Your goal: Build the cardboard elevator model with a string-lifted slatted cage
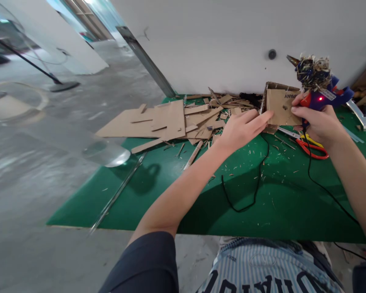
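My right hand [319,122] is wrapped round a blue hot glue gun [319,95] with a glowing red light. Its nozzle points up and to the left, and the front is matted with glue and cardboard scraps. The same hand's thumb and a finger also reach the right side of a small cardboard box [282,108], whose near wall carries printed letters. At that box's left edge, my left hand [247,128] grips with its fingers; the fingertips are partly hidden. Below the box lie scissors [312,148] with red and yellow handles.
Cardboard pieces [158,120] and many offcuts cover the back of the green tabletop [171,195]. A black cord [256,195] curves across the table. Clear glue sticks [118,193] lie at the left, near a clear plastic cup [106,152]. A white wall [219,44] stands behind.
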`<state>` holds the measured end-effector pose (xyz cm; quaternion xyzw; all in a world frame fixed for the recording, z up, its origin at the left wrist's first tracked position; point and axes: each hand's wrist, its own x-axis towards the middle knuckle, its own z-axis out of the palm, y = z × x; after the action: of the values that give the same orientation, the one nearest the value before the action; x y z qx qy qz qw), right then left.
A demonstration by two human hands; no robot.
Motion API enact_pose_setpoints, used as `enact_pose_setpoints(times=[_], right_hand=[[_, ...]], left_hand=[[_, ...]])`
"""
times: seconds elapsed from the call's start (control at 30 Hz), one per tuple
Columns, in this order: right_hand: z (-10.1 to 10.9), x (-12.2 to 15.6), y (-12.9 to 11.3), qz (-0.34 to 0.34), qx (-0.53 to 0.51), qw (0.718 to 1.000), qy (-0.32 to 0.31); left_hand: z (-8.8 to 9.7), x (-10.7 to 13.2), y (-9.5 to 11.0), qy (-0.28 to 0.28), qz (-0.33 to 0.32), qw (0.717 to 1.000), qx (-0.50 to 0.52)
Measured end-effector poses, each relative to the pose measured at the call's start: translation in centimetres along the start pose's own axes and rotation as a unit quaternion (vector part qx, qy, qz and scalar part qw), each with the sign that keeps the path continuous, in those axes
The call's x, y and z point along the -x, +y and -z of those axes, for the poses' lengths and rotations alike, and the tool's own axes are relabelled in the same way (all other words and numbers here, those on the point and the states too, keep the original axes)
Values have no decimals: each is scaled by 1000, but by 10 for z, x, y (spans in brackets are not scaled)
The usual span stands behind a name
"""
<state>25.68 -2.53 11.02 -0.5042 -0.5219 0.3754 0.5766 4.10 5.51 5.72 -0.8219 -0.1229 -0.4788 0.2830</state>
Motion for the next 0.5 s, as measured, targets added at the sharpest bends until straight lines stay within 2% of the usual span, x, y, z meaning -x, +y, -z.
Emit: enact_pose_setpoints(times=[0.07, 0.2, 0.37, 0.5], right_hand=[[0, -1, 1, -2, 10, 1000, 8], [2, -1, 1, 12, 12, 1000, -2], [5, 1, -4, -3, 5, 1000, -21], [9, -1, -7, 10, 38, 999, -17]], left_hand=[[2, -6, 8, 21, -25, 999, -27], [5, -16, 19, 15, -41, 996, -71], [5, -22, 23, 20, -62, 995, -76], [2, -23, 24, -8, -55, 997, -62]])
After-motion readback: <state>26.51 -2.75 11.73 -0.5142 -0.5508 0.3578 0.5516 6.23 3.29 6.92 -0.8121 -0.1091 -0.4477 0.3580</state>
